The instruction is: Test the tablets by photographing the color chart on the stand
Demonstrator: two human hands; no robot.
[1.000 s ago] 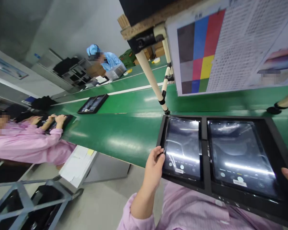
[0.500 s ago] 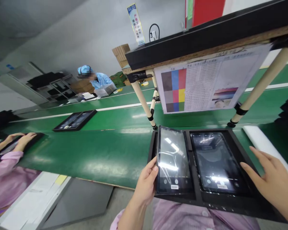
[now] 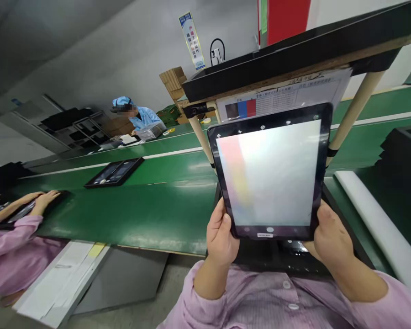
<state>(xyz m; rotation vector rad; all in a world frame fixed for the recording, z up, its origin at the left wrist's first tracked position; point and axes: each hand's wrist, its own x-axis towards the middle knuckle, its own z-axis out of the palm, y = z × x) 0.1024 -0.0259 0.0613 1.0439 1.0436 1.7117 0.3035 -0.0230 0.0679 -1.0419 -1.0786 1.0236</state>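
A black tablet with a bright, mostly white screen is raised upright in front of me. My left hand grips its lower left corner, fingers closed round the edge. Its lower right corner sits in my right hand, also closed. Beneath the tablet lies a black tray, mostly hidden by it. Behind the tablet hangs a printed colour chart under a black shelf.
A green conveyor belt runs leftward with another black tray on it. A co-worker's hands in pink sleeves rest at the left. A person in blue works far back. A white foam strip lies at the right.
The left tablet has been lifted out of the tray and stood upright before the chart. My right hand has moved from hovering open to gripping it. Its screen now shows white.
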